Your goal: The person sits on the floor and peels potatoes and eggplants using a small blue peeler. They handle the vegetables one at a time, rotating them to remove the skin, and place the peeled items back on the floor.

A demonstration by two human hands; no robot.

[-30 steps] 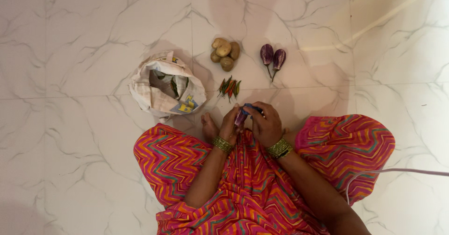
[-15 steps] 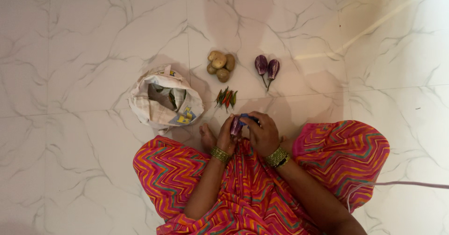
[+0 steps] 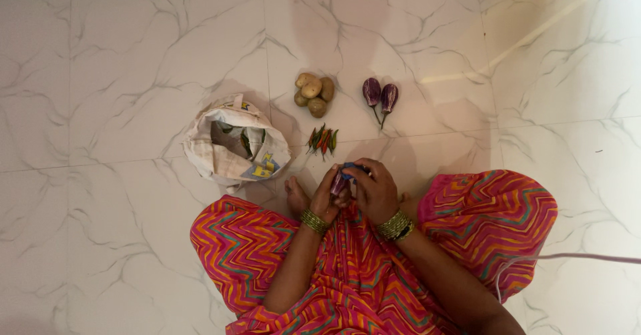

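Hands meet just above her lap as she sits on the marble floor (image 3: 120, 61). Her left hand (image 3: 325, 195) is wrapped around a small purple brinjal (image 3: 339, 184), and her right hand (image 3: 375, 191) grips a blue-handled tool (image 3: 350, 168) pressed against its top end; what kind of tool I cannot tell. Just beyond lie a bunch of red and green chillies (image 3: 322, 139), a pile of potatoes (image 3: 314, 94) and two more striped brinjals (image 3: 380, 97) side by side. To her left sits an open cloth bag (image 3: 235, 143) with something green inside.
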